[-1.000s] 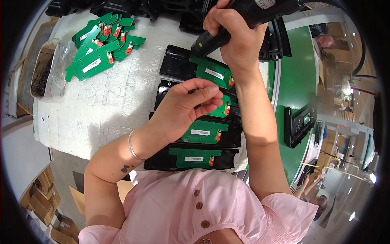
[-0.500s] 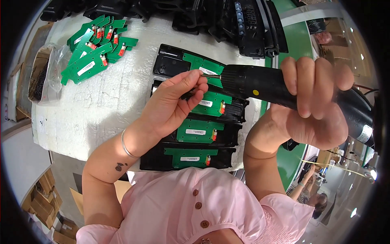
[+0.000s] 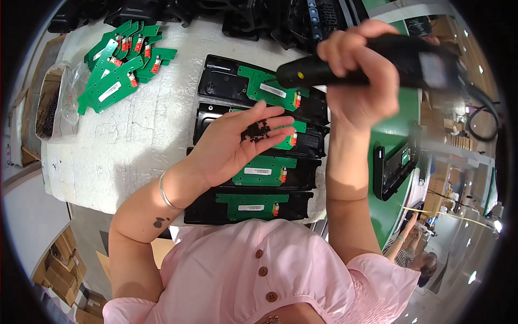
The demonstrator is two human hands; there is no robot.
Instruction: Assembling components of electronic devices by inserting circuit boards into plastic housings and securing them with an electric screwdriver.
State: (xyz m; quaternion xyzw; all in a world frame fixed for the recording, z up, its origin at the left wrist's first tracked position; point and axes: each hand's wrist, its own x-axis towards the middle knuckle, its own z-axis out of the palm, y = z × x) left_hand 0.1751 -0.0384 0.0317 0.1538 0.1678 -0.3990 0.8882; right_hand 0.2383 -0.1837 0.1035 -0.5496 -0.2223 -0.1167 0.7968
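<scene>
My left hand [image 3: 231, 141] is palm up with its fingers stretched out, cupping a small heap of black screws [image 3: 256, 131]. It hovers over the second of several black plastic panels in a column. My right hand [image 3: 361, 81], slightly blurred, is wrapped round a black electric screwdriver [image 3: 305, 72]. Its tip points left, over the green circuit board [image 3: 268, 92] in the farthest black panel [image 3: 218, 81]; whether it touches cannot be made out. Nearer panels hold similar boards, including one green board [image 3: 261, 171] below my left hand, which partly hides the second.
Loose green circuit boards [image 3: 116, 89] lie piled at the far left, beside a box [image 3: 49, 110] of small dark parts in clear plastic. Black plastic housings [image 3: 259, 24] line the back. Another black panel [image 3: 394, 167] rests on the green surface at right; a person [image 3: 418, 262] works beyond.
My left hand has let go of the screwdriver tip and opened palm up, showing the screws. My right hand has moved the screwdriver up and left, its tip now over the farthest panel's board.
</scene>
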